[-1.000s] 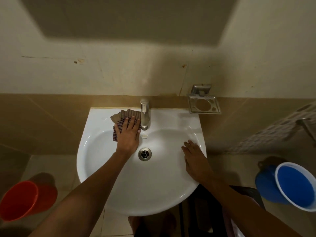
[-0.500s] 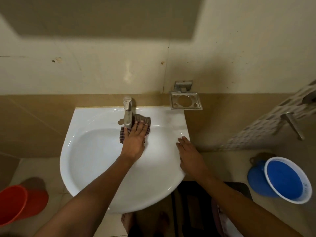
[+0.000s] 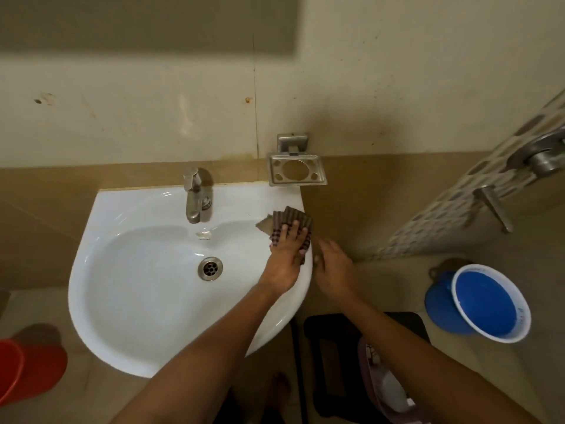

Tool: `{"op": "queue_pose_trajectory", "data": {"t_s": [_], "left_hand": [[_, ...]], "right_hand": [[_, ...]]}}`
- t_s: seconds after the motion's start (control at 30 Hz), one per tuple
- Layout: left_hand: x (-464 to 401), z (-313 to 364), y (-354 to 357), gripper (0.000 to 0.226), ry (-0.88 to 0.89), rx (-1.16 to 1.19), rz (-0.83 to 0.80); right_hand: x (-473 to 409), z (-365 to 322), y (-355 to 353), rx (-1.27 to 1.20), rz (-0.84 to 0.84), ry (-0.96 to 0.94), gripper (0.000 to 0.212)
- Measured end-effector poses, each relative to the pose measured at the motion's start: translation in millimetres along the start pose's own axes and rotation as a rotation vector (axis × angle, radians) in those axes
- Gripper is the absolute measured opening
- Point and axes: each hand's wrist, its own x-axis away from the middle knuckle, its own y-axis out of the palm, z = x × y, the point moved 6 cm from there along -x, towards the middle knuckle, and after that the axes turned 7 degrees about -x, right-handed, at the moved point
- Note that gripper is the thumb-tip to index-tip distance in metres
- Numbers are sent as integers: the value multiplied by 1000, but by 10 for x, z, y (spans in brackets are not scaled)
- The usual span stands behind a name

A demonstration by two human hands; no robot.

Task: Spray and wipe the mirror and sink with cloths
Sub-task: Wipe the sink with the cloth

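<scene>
A white sink (image 3: 128, 301) hangs on the tiled wall, with a steel tap (image 3: 195, 198) at its back and a drain (image 3: 210, 268) in the bowl. My left hand (image 3: 286, 255) presses a brown checked cloth (image 3: 290, 221) flat onto the sink's right rim. My right hand (image 3: 331, 267) rests just right of it, at the sink's outer right edge, fingers curled down and holding nothing I can see. The lower edge of the mirror (image 3: 146, 22) shows at the top left.
A steel soap holder (image 3: 296, 171) is fixed to the wall above the sink's right corner. On the floor stand a blue bucket (image 3: 486, 304) at the right and a red bucket (image 3: 27, 368) at the left. A dark stool (image 3: 342, 356) stands below my right arm. Wall taps (image 3: 541, 157) jut out at far right.
My left hand has slid the cloth from left of the tap, past it, to the sink's right rim. My right hand has shifted from the bowl's rim to its outer edge.
</scene>
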Motion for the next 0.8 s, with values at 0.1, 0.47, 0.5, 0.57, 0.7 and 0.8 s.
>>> {"op": "queue_pose_trajectory", "data": {"t_s": [0.1, 0.47, 0.5, 0.57, 0.7, 0.8], "left_hand": [[167, 41, 107, 48, -27, 113, -37], [1181, -35, -165, 37, -105, 269, -307], [1251, -92, -268, 32, -152, 365, -311], [1370, -211, -518, 25, -288, 602, -292], [1620, -389, -983, 29, -512, 1134, -198], [1766, -495, -1236, 39, -563, 1443, -101]], "right_hand": [[-34, 56, -96, 49, 60, 31, 39], [156, -131, 159, 29, 45, 68, 37], [187, -198, 206, 33, 26, 53, 37], [243, -349, 298, 21, -9, 15, 36], [418, -722, 510, -200, -77, 62, 33], [586, -990, 731, -631, -123, 316, 40]]}}
